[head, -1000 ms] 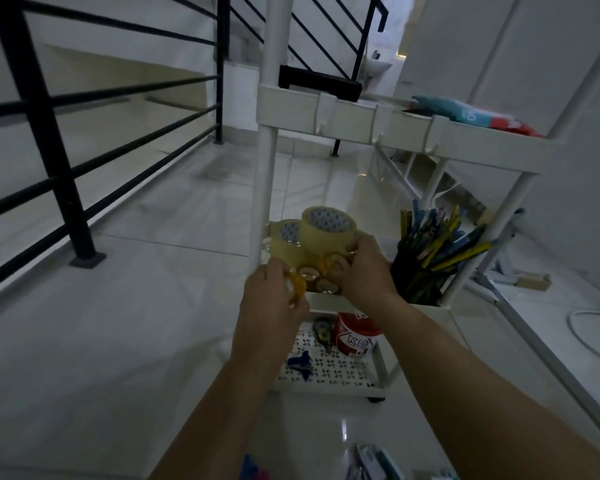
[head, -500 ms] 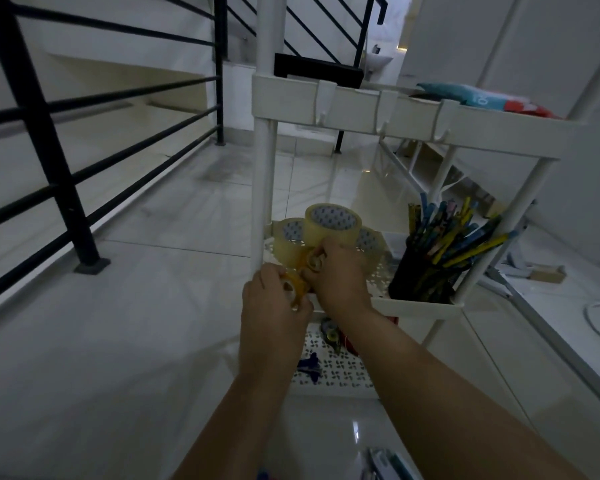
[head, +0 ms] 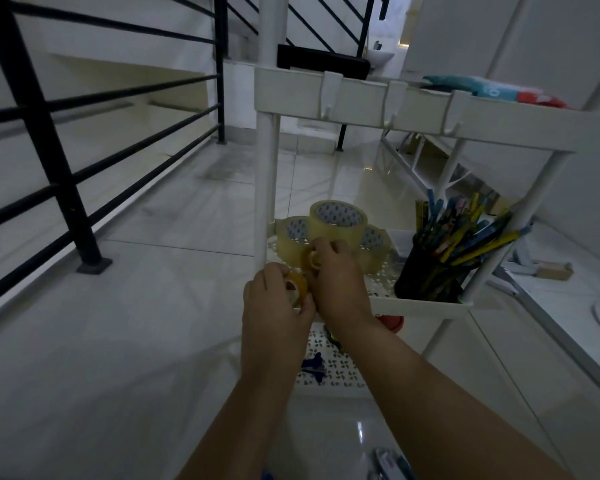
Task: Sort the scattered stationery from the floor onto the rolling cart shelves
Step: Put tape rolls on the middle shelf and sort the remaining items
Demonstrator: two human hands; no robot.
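Observation:
A white rolling cart (head: 357, 100) stands in front of me with three shelves. On its middle shelf (head: 420, 304) sit large clear tape rolls (head: 336, 225), stacked at the left end. My left hand (head: 274, 306) grips a small yellow tape roll (head: 297, 287) at the shelf's front left corner. My right hand (head: 336, 275) holds another small yellow tape roll (head: 312, 259) against the big rolls. A black cup of pens and pencils (head: 440, 258) stands at the shelf's right end.
The bottom shelf (head: 336, 372) holds a blue clip (head: 314, 367) and a red-lidded item (head: 392, 322), partly hidden by my arm. A colourful packet (head: 492, 90) lies on the top shelf. Black railing (head: 49, 140) runs along the left. Loose stationery (head: 388, 462) lies on the floor near me.
The view has shifted closer and lower to the cart. My right hand has moved left across the middle shelf to the big rolls with a small roll. My left hand stays at the corner.

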